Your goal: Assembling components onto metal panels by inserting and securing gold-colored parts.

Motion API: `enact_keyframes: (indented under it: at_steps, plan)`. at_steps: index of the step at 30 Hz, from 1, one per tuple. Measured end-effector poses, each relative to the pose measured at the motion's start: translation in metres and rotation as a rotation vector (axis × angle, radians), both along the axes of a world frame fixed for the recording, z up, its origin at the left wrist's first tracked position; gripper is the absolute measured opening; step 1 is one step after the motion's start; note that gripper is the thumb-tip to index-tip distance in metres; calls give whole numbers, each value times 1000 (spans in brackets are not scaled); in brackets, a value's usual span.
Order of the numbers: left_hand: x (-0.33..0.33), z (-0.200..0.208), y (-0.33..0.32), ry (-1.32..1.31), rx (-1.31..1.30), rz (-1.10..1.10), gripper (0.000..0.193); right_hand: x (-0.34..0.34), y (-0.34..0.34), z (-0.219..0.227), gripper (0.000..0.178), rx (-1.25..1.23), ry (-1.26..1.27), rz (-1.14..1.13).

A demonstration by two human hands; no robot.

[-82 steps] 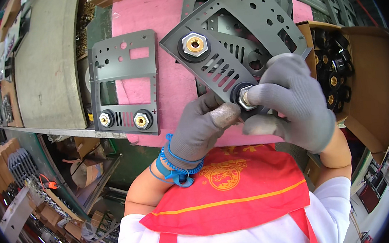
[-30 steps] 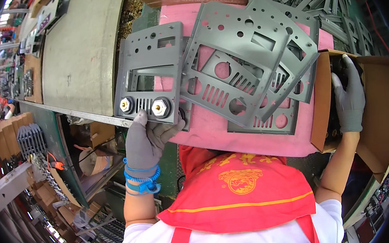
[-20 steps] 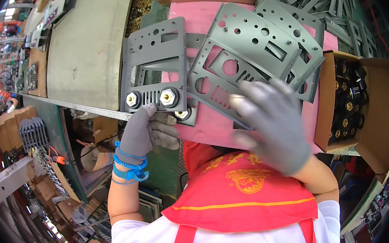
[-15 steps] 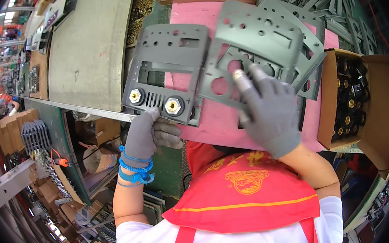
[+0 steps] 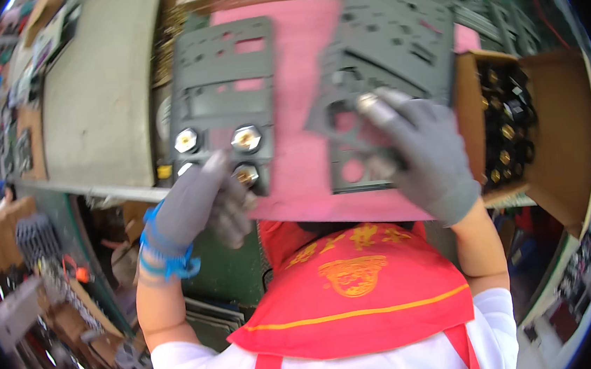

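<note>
Neither grip is discernible: left hand (image 5: 199,205) is half-hiding hex-nut fittings (image 5: 246,175), right hand (image 5: 427,150) is overlapping perforated metal panels (image 5: 394,29) beside a carton (image 5: 559,130).

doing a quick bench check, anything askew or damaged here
The grey perforated metal panels at the right hand lie askew, at differing angles, unlike the neater stack beside the left hand. Blur hides any fine damage.
</note>
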State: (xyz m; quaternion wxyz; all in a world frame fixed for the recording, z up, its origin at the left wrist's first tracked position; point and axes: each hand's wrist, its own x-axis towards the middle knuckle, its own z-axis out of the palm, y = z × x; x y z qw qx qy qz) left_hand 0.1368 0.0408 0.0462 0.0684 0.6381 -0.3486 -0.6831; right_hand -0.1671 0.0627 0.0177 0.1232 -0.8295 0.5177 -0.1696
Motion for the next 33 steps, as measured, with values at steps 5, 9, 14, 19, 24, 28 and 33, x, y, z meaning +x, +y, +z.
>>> enact_keyframes:
  at_steps: [5, 9, 14, 19, 24, 28, 33]
  plan:
    - [-72, -11, 30, -272, -1425, -486, 26, -23, -4, 12, 53, 67, -180, 52]
    - [-118, -43, 36, -330, -1469, -745, 42, -97, -12, 13, 32, -185, 149, -323]
    - [-125, -57, 25, -440, -1546, -822, 40, -151, -16, -12, 42, -92, 13, -648]
    - [-127, -54, 19, -564, -1575, -712, 39, -140, -28, -18, 48, -34, 307, -664]
    - [-136, -30, 16, -341, -1526, -727, 38, -98, -5, 7, 47, -241, -276, -523]
    - [-137, -28, 24, 244, -1409, -444, 49, -59, 15, 25, 61, 30, -630, -176]
    - [-150, -24, 36, 539, -862, 70, 41, -19, 25, 25, 43, -1, -577, -21]
